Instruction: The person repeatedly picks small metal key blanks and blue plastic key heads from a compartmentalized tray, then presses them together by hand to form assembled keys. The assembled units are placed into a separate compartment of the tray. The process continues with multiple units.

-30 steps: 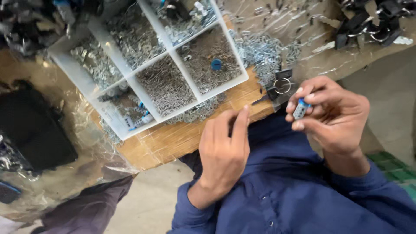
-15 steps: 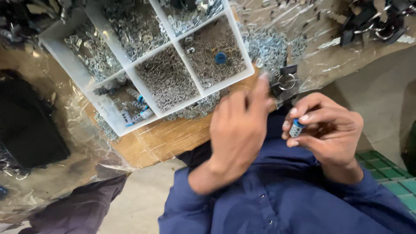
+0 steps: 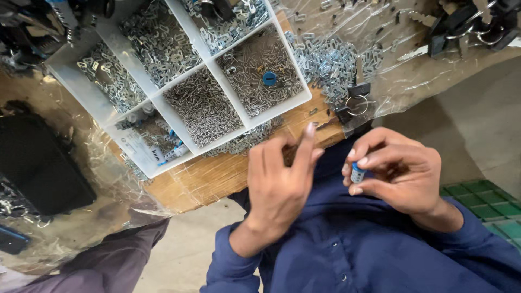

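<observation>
My right hand (image 3: 401,173) is shut on a small blue and white cylinder (image 3: 357,173), pinched between thumb and fingers in front of my blue shirt. My left hand (image 3: 282,184) is seen from the back at the edge of the wooden table (image 3: 206,179). Its fingers are curled and its index finger is raised, and anything in its fingertips is hidden. Just beyond it lies a white divided tray (image 3: 282,108) whose compartments hold several kinds of small metal parts. One compartment has a round blue cap (image 3: 269,78) on the pins.
Loose metal parts (image 3: 331,59) are heaped on clear plastic sheeting right of the tray, near a key ring (image 3: 355,103). A black case (image 3: 38,163) lies far left. Dark keys and rings (image 3: 467,27) sit top right. A green mat (image 3: 488,201) is on the floor.
My left hand rose from my lap toward the tray, then drew back to the table edge with fingers curled. My right hand kept the cylinder and barely moved.
</observation>
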